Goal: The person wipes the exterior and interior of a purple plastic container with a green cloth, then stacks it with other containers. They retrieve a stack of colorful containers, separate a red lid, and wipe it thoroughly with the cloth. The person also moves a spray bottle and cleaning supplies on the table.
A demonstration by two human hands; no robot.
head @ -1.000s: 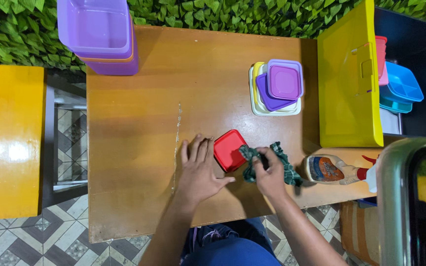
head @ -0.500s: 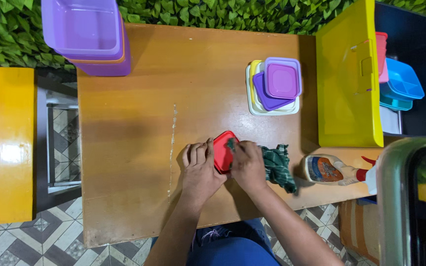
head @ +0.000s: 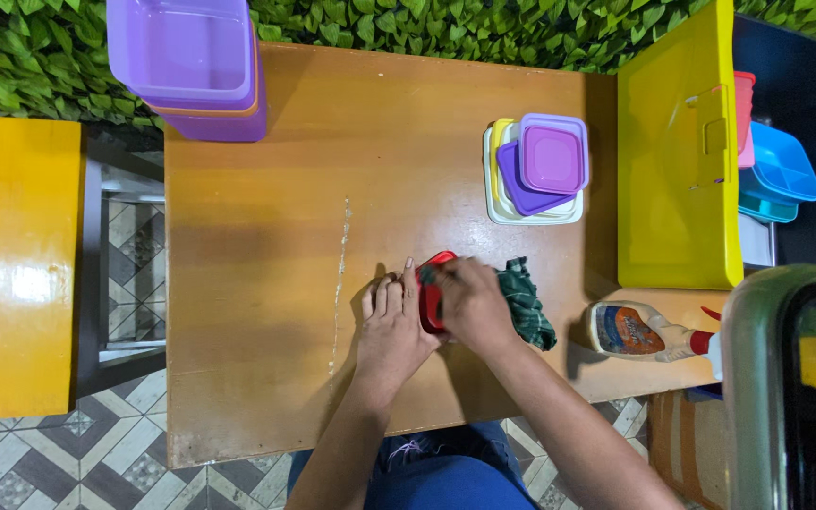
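Landmark: red lid (head: 432,288), lying on the wooden table (head: 257,283) toward its near edge, mostly covered by the hands.
Left hand (head: 391,326): laid flat, fingers extended, pressed on the table against the lid's left edge; nothing is grasped.
Right hand (head: 469,302): closed over a green checked cloth (head: 524,302), pressed onto the lid from the right.
Cloth: bunched; the loose part is trailed just right of the lid.
Spray bottle (head: 649,332): laid on its side, right of the lid, beyond the cloth, near the table's near-right corner.
Scratch line (head: 340,274): pale streak on the tabletop, just left of the lid and the left hand.
Stack of lids (head: 535,170): white, yellow and purple, beyond the lid and slightly right, well apart.
Yellow lid (head: 677,151): large, propped at the table's right edge, far right of the red lid.
Purple tubs (head: 191,66): stacked at the far-left corner, well apart from the lid.
Open room: bare tabletop is found left of and beyond the lid; the right side is crowded.
Edges: leafy green wall (head: 427,24) past the far edge; yellow bench (head: 11,264) across a gap to the left.
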